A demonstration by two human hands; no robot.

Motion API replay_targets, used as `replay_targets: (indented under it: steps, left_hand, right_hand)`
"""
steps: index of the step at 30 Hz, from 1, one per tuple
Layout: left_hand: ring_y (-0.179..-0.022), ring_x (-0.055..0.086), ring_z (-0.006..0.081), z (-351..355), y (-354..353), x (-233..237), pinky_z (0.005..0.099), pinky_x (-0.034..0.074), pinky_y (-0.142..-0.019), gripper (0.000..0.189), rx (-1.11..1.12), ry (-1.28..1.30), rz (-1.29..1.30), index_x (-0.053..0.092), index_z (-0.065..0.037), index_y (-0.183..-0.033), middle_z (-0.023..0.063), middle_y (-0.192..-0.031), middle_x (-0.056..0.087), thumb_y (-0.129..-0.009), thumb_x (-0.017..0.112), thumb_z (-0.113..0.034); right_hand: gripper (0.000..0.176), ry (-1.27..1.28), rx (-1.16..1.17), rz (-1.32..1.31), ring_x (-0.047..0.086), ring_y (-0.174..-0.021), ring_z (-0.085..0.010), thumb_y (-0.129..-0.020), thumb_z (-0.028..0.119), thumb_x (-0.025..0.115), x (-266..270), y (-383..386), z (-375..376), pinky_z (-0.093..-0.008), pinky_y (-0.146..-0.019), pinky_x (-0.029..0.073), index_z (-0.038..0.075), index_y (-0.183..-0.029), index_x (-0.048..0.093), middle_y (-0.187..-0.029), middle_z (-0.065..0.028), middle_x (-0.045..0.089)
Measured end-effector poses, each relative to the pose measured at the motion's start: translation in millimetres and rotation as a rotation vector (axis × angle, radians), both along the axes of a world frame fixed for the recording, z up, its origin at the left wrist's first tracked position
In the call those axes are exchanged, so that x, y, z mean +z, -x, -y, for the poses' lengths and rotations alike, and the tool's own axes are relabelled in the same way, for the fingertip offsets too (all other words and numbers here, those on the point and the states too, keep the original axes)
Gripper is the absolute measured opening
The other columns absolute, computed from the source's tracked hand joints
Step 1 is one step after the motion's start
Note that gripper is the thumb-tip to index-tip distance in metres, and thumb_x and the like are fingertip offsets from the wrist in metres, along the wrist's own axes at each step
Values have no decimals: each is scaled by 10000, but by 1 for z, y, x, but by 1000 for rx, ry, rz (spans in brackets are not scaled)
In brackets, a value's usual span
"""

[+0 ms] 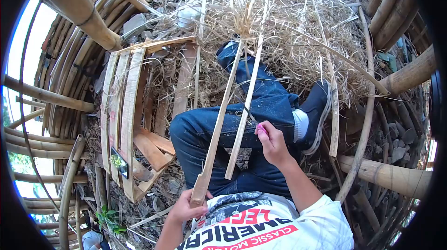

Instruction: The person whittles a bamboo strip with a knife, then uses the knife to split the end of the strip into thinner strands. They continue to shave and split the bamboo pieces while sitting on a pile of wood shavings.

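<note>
My left hand [186, 209] is closed around the thick near end of a long bamboo strip [215, 152]. This strip slants away over my bent leg toward the shavings. In my right hand [274, 146] is a small knife with a pink handle [262, 130]. Its thin dark blade [249, 112] points toward the strips and shows only in part. A second bamboo strip [242, 131] lies across my leg between the two hands, held by neither.
A slatted wooden crate [125, 110] stands at the left with a phone [119, 162] on its side. Bamboo shavings [288, 31] cover the ground ahead. More strips [329, 77] lie at the right, near a thick bamboo pole [386, 175]. Stacked bamboo [60, 87] lines the left.
</note>
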State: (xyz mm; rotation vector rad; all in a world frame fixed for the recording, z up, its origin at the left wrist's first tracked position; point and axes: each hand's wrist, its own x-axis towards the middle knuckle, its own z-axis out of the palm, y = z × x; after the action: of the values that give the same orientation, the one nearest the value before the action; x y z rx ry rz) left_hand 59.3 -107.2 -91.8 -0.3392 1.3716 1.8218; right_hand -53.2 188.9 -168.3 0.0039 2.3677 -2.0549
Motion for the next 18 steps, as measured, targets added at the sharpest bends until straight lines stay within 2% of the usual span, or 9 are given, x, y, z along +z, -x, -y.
replay_targets:
  steps: [5,7,9,10,11,13,14,17,18]
  left_hand:
    - [-445,494,77,-38,25,6,231,392,-392,430,-68,108,-14,511,34,-1067,36,-603,543,-737,777,-33]
    - [-435,489,74,-55,33,1,239,388,-374,388,-41,55,28,510,13,-1031,11,-585,512,-749,774,-14]
    - [-434,495,61,-73,42,6,221,373,-374,357,-68,65,-5,514,-19,-988,3,-612,546,-763,787,-70]
    - [-433,493,59,-81,45,9,220,373,-375,351,-110,122,-36,507,-26,-966,0,-606,539,-762,789,-72]
    - [-433,491,57,-86,48,12,219,373,-376,347,-153,178,-66,500,-34,-945,-2,-601,531,-761,792,-74]
    - [-436,488,51,-90,51,13,217,366,-375,356,-181,187,-78,489,-45,-918,-9,-594,522,-753,803,-75]
    - [-437,487,50,-90,53,12,216,364,-375,363,-217,112,-47,491,-44,-921,-12,-591,521,-748,809,-76]
    - [-437,486,47,-99,60,19,210,356,-379,390,-298,46,28,497,-39,-939,-26,-575,515,-733,825,-77]
    - [-431,506,73,-101,62,17,225,370,-375,409,-283,-2,48,494,-31,-953,11,-572,536,-713,825,-45]
  right_hand:
    - [190,-3,97,-65,578,-579,-192,-934,174,556,29,-15,7,-299,-547,440,-7,-910,608,-685,-113,579]
    - [202,-52,187,-193,625,-636,-299,-921,202,591,32,-20,9,-337,-590,495,6,-903,637,-755,-146,622]
    - [177,-167,300,-339,629,-642,-319,-908,195,604,30,-27,10,-366,-578,509,29,-865,643,-741,-140,625]
    - [169,-314,282,-400,626,-621,-315,-899,195,612,29,-23,1,-371,-546,508,48,-817,634,-714,-128,617]
    - [169,-319,271,-391,626,-621,-315,-899,195,612,24,-14,-12,-371,-546,508,48,-817,634,-714,-128,617]
    - [179,-546,-11,-403,611,-590,-294,-865,216,650,12,4,-37,-381,-504,480,78,-762,605,-676,-110,592]
    - [219,-492,23,-390,610,-570,-314,-882,192,616,27,1,-39,-380,-513,486,37,-728,601,-675,-140,602]
    - [237,-540,179,-536,587,-530,-294,-865,278,656,42,-9,-38,-377,-483,471,86,-743,589,-628,-101,560]
    - [238,-632,37,-484,595,-529,-283,-857,297,664,35,-3,-46,-373,-476,471,97,-750,593,-638,-90,574]
